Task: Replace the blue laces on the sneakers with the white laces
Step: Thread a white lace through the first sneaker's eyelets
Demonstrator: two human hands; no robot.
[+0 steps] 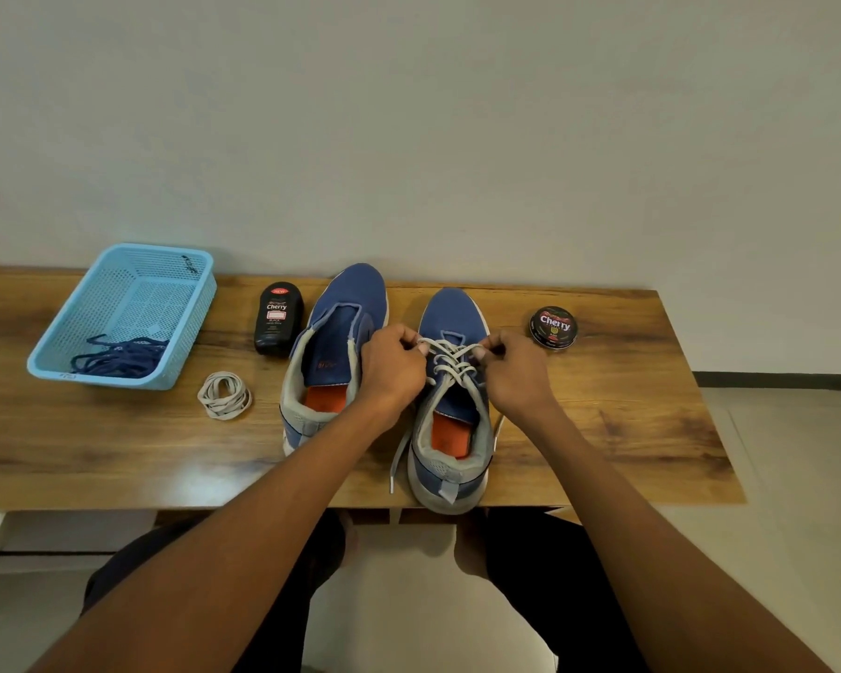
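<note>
While both hands pinch the white lace (450, 361) on the right sneaker (450, 405), left hand (392, 364) and right hand (518, 369) curl tight at the eyelets; uneven pulling could leave lopsided ends. Blue laces (120, 359) sit in the basket (59, 352); a spare white lace coil (224, 395) waits on the desk (627, 420).

a light blue perforated basket (117, 303) sits at the worktop's (627, 420) left end — a black polish bottle (278, 318) stands mid-back, a round polish tin (553, 328) lies far right.
</note>
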